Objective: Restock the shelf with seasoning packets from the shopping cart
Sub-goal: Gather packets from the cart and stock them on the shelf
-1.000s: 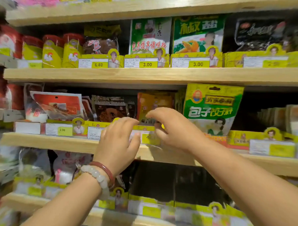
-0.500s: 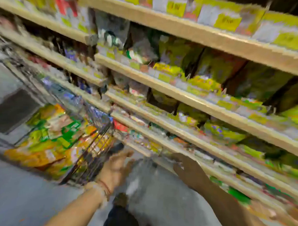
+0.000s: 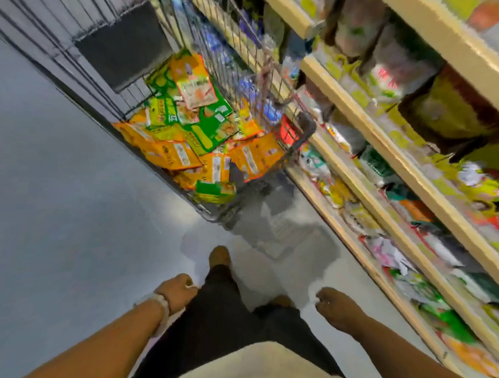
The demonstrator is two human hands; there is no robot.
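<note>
A wire shopping cart (image 3: 305,128) stands on the floor ahead of me, against the shelving. Inside it lie several orange, yellow and green seasoning packets (image 3: 193,135) in a loose heap. The wooden shelves (image 3: 392,160) run along the right, stocked with blurred packets. My left hand (image 3: 178,293) hangs low beside my left leg, fingers loosely curled, holding nothing. My right hand (image 3: 334,308) hangs low on the right, fingers slightly apart, also holding nothing. Both hands are well short of the cart.
Grey floor (image 3: 56,209) stretches to the left. A dark mat or panel (image 3: 123,43) lies beyond the cart at the top left. My dark trousers and brown shoe (image 3: 219,257) are at the bottom centre.
Both hands have left the middle shelf and dropped to my sides. My view has swung down and left from the shelf to the cart and floor.
</note>
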